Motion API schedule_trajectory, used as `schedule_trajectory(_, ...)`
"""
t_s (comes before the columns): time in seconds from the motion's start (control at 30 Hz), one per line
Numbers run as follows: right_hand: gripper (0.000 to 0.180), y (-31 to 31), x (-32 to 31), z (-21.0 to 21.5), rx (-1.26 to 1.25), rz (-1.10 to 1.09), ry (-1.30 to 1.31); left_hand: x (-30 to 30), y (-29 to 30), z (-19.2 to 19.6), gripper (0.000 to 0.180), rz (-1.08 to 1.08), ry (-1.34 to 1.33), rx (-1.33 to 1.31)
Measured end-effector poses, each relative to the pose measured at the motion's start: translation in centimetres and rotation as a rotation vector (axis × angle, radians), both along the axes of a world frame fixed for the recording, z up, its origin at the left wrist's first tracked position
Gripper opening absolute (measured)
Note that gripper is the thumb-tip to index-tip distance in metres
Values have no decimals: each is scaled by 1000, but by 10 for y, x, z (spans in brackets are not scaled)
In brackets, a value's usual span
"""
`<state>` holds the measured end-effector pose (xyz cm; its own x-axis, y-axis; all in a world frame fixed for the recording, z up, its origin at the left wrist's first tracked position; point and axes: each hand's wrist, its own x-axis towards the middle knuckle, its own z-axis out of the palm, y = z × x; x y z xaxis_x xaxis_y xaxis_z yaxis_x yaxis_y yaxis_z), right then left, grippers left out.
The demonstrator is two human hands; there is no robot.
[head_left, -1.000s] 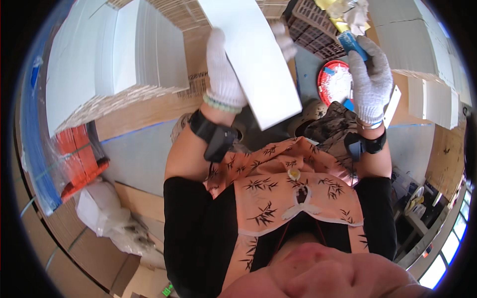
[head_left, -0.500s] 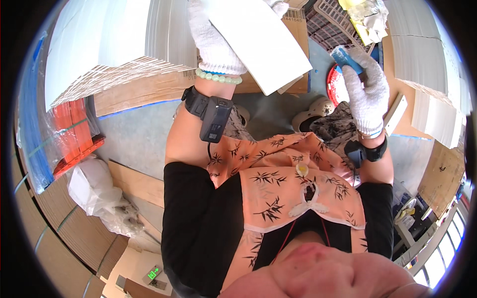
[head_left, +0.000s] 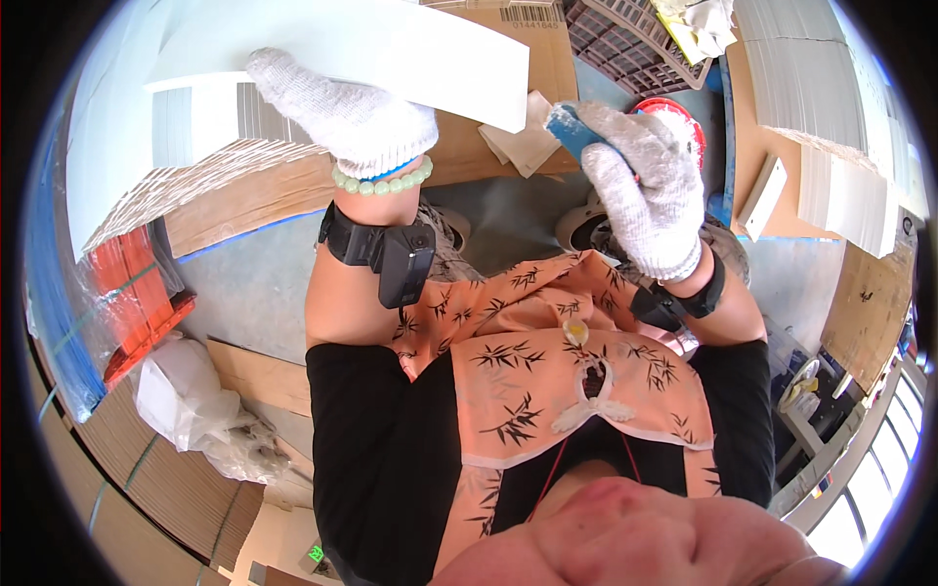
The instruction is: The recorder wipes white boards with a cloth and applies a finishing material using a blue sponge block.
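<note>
My left hand [head_left: 342, 122], in a white knitted glove, grips a long white board [head_left: 449, 63] by its near edge; some fingers are hidden by the board. The board lies nearly crosswise, its right end tilted toward me. Just to the right of that end, my gloved right hand [head_left: 650, 186] is closed round a small blue block-like tool [head_left: 573, 131] whose tip is smeared white. Behind the right hand stands a red-rimmed tub [head_left: 690, 119] with white stuff in it, partly covered by the glove.
Stacked white boards [head_left: 225, 166] stand at the left, and more stacks [head_left: 811, 88] at the right. A cardboard box [head_left: 547, 59] with paper scraps [head_left: 525, 137] is ahead. Beside it sits a brown plastic crate [head_left: 635, 44]. A white strip [head_left: 762, 198] lies at the right.
The white board has swung from a steep slant to nearly crosswise and shifted left with my left hand. My right hand has moved left with the blue tool, toward the board's end.
</note>
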<state>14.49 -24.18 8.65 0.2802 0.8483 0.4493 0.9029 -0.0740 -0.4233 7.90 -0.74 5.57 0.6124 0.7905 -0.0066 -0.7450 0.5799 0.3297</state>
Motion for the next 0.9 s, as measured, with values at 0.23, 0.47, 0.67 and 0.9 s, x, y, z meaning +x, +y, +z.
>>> schedule_trajectory(0.23,31,0,-8,3,21,14,-26,-5,5,-4,78,-159,-172,-7)
schedule_trajectory(0.47,32,2,-10,6,53,47,-15,-2,-11,8,81,-38,-100,-7)
schedule_trajectory(0.67,40,5,-17,8,-31,-39,105,-7,-6,8,81,-112,-179,27)
schedule_trajectory(0.9,39,4,-17,7,-33,-49,145,-6,-10,10,79,-125,-261,124)
